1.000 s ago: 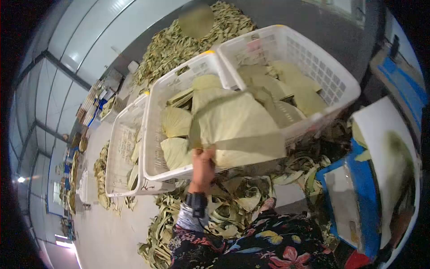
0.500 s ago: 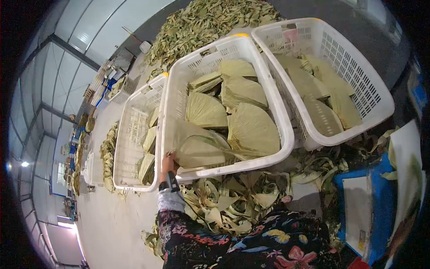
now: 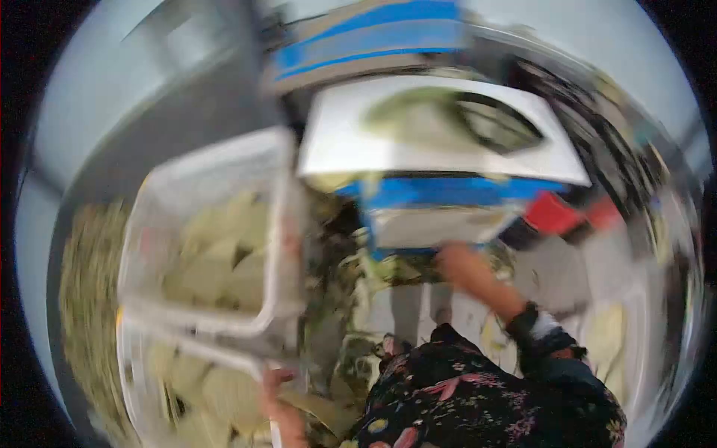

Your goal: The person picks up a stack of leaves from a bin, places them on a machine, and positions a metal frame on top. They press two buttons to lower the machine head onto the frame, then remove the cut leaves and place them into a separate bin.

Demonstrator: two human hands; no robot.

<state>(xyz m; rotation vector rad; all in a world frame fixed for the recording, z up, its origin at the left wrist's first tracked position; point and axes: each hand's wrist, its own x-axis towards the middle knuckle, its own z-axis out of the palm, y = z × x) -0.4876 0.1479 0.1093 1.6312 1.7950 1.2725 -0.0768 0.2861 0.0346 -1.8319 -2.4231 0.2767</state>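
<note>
My right hand is smeared by motion in front of the blue box under a white board; its fingers cannot be made out. Low in the view, my left hand is at the corner of the lower white basket, also blurred. Stacks of flat fan-shaped leaves lie in that basket. The upper white basket holds more leaf stacks. On the white board lie some green leaves and a dark curved object.
A heap of loose leaves lies at the far left. Leaf scraps cover the floor beside the baskets. A red object is right of the blue box. Behind the board stands a blue-and-grey object.
The view has swung right, so the baskets now appear at the left and the white board near the centre. My right hand has come into view.
</note>
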